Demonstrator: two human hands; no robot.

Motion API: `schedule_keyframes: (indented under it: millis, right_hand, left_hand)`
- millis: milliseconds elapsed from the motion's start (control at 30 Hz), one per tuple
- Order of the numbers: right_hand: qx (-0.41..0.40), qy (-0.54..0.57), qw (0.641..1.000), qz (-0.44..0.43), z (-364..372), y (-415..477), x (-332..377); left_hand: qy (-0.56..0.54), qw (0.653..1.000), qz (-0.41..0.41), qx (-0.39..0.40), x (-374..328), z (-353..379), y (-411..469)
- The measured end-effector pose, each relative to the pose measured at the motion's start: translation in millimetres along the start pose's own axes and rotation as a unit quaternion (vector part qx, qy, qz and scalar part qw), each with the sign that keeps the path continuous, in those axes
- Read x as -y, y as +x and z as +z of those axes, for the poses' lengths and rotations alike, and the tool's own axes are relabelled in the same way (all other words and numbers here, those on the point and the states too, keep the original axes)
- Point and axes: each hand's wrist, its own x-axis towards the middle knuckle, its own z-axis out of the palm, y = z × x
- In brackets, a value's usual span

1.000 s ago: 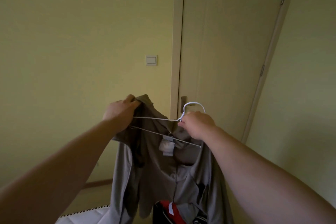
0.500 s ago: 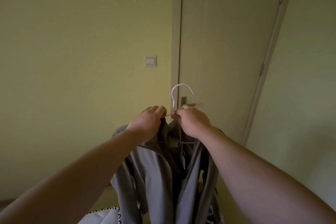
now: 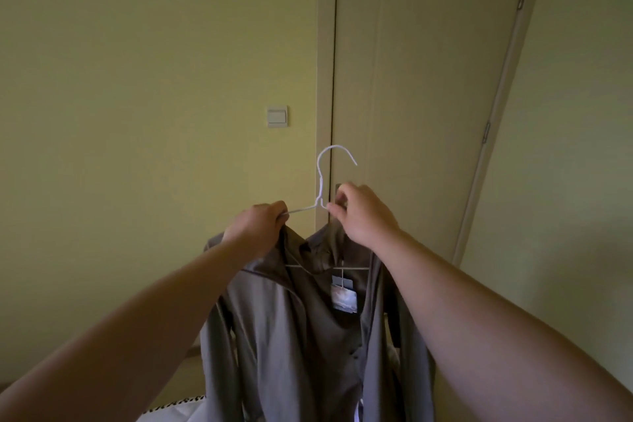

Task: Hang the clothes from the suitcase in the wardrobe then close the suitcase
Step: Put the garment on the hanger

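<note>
Left hand (image 3: 255,231) slid along hanger (image 3: 321,178) — shirt (image 3: 301,336) draped, yellowish wall (image 3: 137,113), door (image 3: 428,96)

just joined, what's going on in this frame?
A person holds a grey shirt up on a white wire hanger in front of a closed door. The left hand grips the hanger's arm together with the collar; the right hand pinches the wire just below the hook. The shirt is not yet hung; no rail is in view.

Both hands hold up a white wire hanger (image 3: 322,188) carrying a grey shirt (image 3: 294,329): left hand (image 3: 255,228) grips its arm, right hand (image 3: 359,212) pinches beside the neck.
</note>
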Motion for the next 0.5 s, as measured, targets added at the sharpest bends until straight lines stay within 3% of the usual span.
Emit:
schedule_keyframes:
  millis: [133,233,367,500]
  right_hand:
    - [-0.049,0.025,0.985,0.162,-21,9,-18]
    - [-0.098,0.039,0.971,0.215,-31,12,-26]
    - [0.005,0.012,0.974,0.226,-31,19,-23]
    - [0.079,0.073,0.973,0.207,-28,21,-24]
  left_hand:
    - [-0.032,0.999,-0.04,-0.014,26,-2,9]
    - [-0.062,0.995,-0.072,-0.037,39,-5,12]
    - [-0.081,0.993,-0.048,-0.066,41,-8,8]
    - [-0.073,0.994,-0.034,-0.072,42,-9,8]
